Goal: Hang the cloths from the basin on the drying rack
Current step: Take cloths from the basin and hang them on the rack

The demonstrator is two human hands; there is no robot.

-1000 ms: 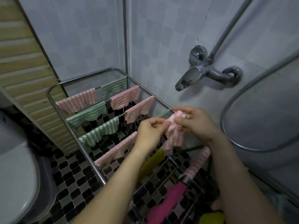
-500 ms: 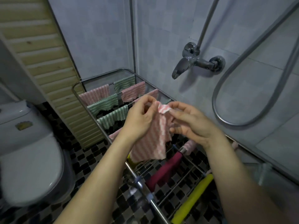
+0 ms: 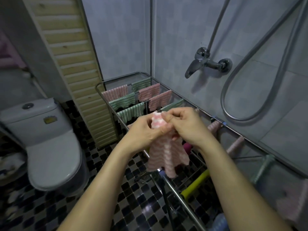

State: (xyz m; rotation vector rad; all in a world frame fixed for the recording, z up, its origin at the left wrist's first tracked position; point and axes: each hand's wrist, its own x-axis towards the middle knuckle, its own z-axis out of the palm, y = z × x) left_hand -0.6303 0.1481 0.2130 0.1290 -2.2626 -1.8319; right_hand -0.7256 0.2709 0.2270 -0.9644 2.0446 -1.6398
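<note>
Now both hands (image 3: 166,129) gripping pink cloth (image 3: 166,155), rack (image 3: 196,207) below

Far rails: filled by hung cloths (image 3: 150,92).
Near rails: bare gaps on drying rack (image 3: 196,161).
Right: shower hose (image 3: 233,112) loops close.

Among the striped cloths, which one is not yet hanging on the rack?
The pink striped cloth held by both hands, left hand and right hand, above the rack; the others already drape over bars.
</note>
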